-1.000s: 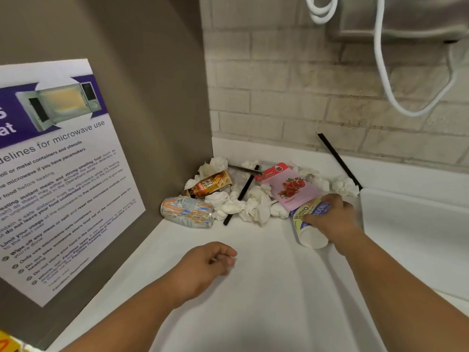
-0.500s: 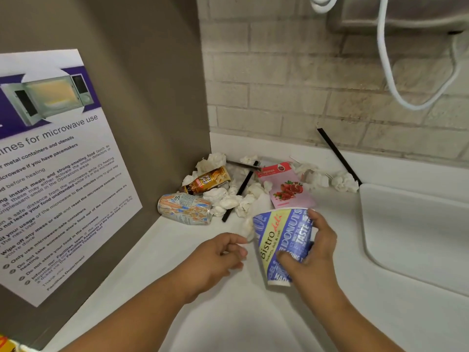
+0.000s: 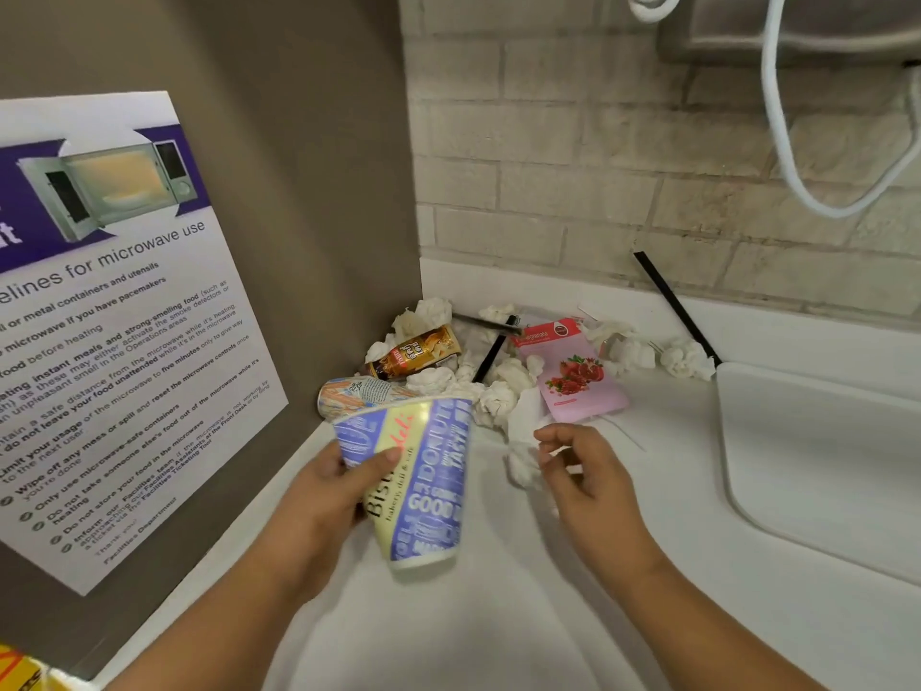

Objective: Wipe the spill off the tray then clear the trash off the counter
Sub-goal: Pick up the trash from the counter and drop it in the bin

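At the left of the corner pile, the crushed can [image 3: 359,394] and the brown drink can [image 3: 413,351] lay untouched on the counter [image 3: 498,615], so the clearing had barely begun. Your left hand [image 3: 324,496] gripped the Bistro paper cup [image 3: 423,481], tilted with its mouth toward the pile and lifted off the counter, likely to serve as a bin. Just right of it, your right hand [image 3: 583,471] pinched a crumpled tissue [image 3: 523,441] at the pile's near edge. The loose tissue wads [image 3: 498,401], the black straw [image 3: 491,354], the pomegranate sachet [image 3: 580,381] and a second straw [image 3: 673,306] leaning on the wall remained to be picked up. At the far right, the tray [image 3: 822,466] showed no spill that could be made out, so the wipe looked finished. Half a second before, your right hand had held the cup while your left was empty; you passed it across and freed the right for the tissue
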Demonstrator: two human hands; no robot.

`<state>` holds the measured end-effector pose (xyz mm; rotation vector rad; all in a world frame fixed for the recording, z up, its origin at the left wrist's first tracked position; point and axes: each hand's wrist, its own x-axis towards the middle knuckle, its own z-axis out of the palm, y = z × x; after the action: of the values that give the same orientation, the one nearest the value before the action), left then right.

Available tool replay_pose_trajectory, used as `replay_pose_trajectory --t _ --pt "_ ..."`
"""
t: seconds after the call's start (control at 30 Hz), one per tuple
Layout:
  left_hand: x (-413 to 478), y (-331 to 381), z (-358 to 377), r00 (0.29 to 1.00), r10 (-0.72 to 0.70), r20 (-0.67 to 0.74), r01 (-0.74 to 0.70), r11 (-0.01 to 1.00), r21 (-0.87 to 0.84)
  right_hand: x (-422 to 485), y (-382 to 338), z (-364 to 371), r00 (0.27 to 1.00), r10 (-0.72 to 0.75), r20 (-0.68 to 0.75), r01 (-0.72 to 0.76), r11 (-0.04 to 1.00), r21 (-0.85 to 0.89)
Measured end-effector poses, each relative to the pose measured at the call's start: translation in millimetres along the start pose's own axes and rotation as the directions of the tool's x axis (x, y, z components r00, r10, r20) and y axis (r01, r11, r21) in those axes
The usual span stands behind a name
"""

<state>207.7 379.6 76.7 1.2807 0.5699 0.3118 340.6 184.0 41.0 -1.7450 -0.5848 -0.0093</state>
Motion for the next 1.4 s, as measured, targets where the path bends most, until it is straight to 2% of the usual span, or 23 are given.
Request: replay_pose_trajectory --t 0.1,0.2,0.27,0.33,0.43,0.57,0.67,0.8,0.97,1.1,1.2,1.23,1.33,1.4 --pt "0 6 -23 0.987 0.077 -0.142 -0.080 0.997 -0.019 16 9 -4 0.994 -0.083 0.072 0.101 0.946 -0.309" --pt "0 6 -35 0.969 0.102 -0.224 -0.105 0.995 -0.002 22 14 1 0.977 0.025 0.212 0.101 0.821 -0.562" --pt "-1 3 -37 0.965 0.096 -0.245 -0.096 0.995 0.015 21 15 6 0.950 0.094 0.299 0.134 0.740 -0.659" --pt "-3 -1 -39 0.964 0.087 -0.250 -0.080 0.996 0.038 22 15 12 0.931 0.090 0.353 0.204 0.675 -0.709" --pt "-6 -6 -41 0.966 0.073 -0.248 -0.060 0.996 0.061 27 13 19 0.933 0.086 0.349 0.218 0.637 -0.739" --pt "-10 -8 -46 0.967 0.055 -0.248 -0.038 0.997 0.073 34 14 24 0.956 0.148 0.252 0.102 0.640 -0.761" --pt "-13 -8 -48 0.972 0.027 -0.235 -0.012 0.998 0.066 35 17 23 0.961 0.166 0.223 0.081 0.601 -0.795" --pt "-16 -11 -48 0.973 0.002 -0.229 0.008 0.999 0.042 36 24 18 0.968 0.113 0.226 0.085 0.696 -0.713" --pt "-17 -14 -40 0.977 -0.028 -0.212 0.032 0.999 0.015 46 16 11 0.989 0.063 0.134 0.031 0.799 -0.601" --pt "-19 -16 -30 0.982 -0.061 -0.179 0.068 0.997 0.033 58 5 19 0.983 -0.051 0.174 0.145 0.798 -0.585" --pt "-21 -17 -24 0.986 -0.064 -0.153 0.079 0.993 0.093 71 -3 28 0.957 -0.089 0.277 0.250 0.736 -0.629" --pt "-22 -16 -22 0.987 -0.064 -0.146 0.081 0.990 0.113 75 -4 31 0.944 -0.046 0.327 0.262 0.705 -0.659" --pt "-25 -14 -19 0.990 -0.063 -0.126 0.081 0.986 0.146 82 -2 41 0.874 0.221 0.432 0.247 0.563 -0.789" --pt "-28 -12 -19 0.992 -0.059 -0.112 0.076 0.986 0.148 79 5 45 0.877 0.257 0.405 0.250 0.476 -0.843"
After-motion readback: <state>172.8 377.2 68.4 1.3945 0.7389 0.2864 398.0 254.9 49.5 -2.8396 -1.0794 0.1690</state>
